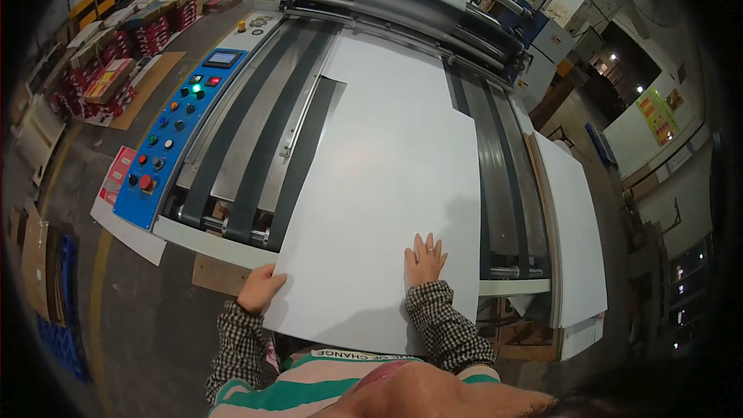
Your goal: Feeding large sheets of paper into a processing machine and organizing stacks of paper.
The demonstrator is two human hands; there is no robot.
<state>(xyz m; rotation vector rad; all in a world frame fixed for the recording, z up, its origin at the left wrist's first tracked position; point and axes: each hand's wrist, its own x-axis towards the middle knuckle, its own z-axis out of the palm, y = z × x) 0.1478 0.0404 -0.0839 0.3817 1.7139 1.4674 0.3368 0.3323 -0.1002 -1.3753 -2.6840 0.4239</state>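
Note:
A large white paper sheet [379,186] lies on the feed table of a laminating machine [371,0], its near edge hanging over the table front. My left hand [259,288] grips the sheet's near left edge. Flat on the sheet near its right side rests my right hand [424,258], fingers spread. A second white sheet [387,62] lies farther up, running toward the rollers. Black conveyor belts [267,147] show to the left and right of the sheets.
A blue control panel [174,135] with coloured buttons and a small screen runs along the machine's left side. A stack of white sheets [576,232] stands at the right. Piles of red and white boxes [116,54] sit on the floor at far left.

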